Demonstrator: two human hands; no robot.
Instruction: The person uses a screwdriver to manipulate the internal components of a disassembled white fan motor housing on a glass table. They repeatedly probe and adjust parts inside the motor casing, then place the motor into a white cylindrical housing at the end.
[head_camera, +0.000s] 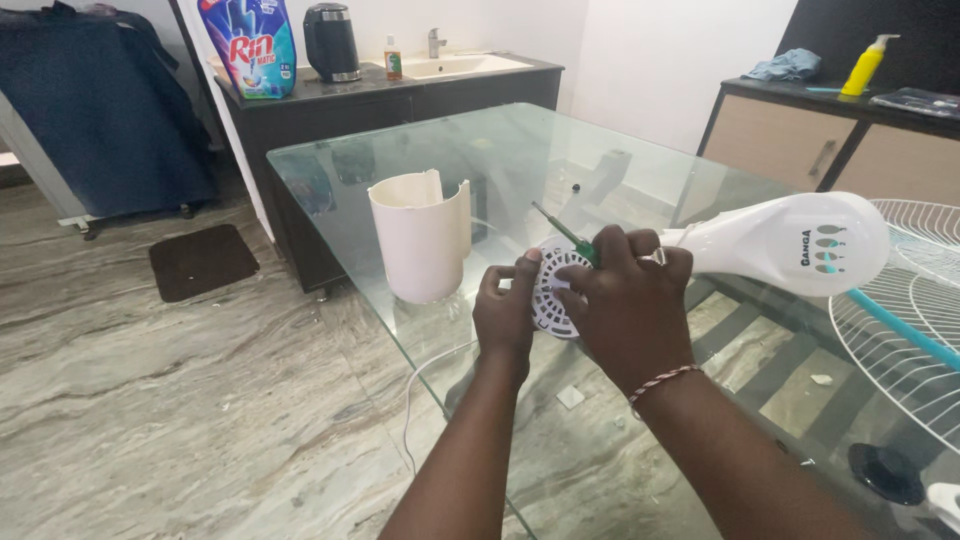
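A white fan body (790, 245) lies on its side on the glass table (500, 140), its round slotted motor end (556, 292) facing me. My left hand (506, 305) steadies the left rim of that end. My right hand (625, 295) grips a green-handled screwdriver (566, 234), whose thin shaft sticks up and to the left above the motor end. A ring sits on one finger and a braided band on the wrist. A cream curved plastic cover (420, 235) stands upright on the table to the left of my hands.
A white wire fan guard (905, 320) and a teal blade edge (900, 325) lie at the right. A white cord (425, 385) hangs under the table. A dark counter behind holds a kettle (331, 40), a detergent bag (250, 45) and a sink (455, 65). A brown mat (203, 260) lies on the floor.
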